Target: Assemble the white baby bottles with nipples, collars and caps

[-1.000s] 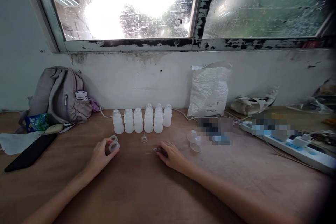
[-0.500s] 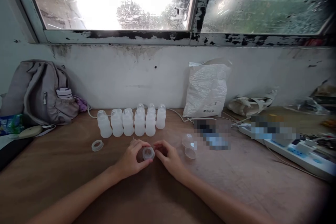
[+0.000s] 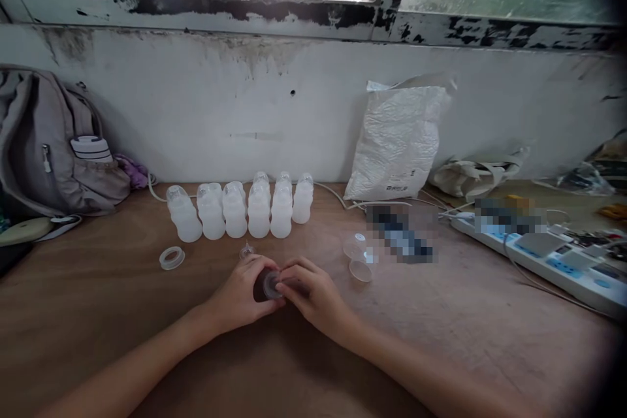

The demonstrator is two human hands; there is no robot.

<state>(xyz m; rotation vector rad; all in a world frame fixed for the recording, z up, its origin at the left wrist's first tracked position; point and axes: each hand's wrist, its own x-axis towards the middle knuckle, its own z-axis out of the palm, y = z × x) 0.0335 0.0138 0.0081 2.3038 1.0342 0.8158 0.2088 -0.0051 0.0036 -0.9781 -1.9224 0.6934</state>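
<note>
My left hand (image 3: 241,290) is curled round a small translucent ring-shaped part (image 3: 272,285), holding it between thumb and fingers above the table. The thumb and fingertips of my right hand (image 3: 313,294) pinch at the same part from the right, partly covering it. Just beyond my left hand lies a small clear nipple-like piece (image 3: 246,250). A loose translucent ring (image 3: 172,258) rests on the table to the left. Several frosted bottles with clear tops (image 3: 236,212) stand in a row behind my hands. To the right lie clear domed caps (image 3: 361,270).
A white plastic package (image 3: 399,144) leans on the wall. A grey backpack (image 3: 29,144) stands at the left. On the right are a power strip (image 3: 539,261), cables, a blurred-out object and a cloth bag (image 3: 475,175).
My right hand has moved left, and its fingertips now meet the ring part in my left hand. The camera view has tilted downward and come slightly closer.
</note>
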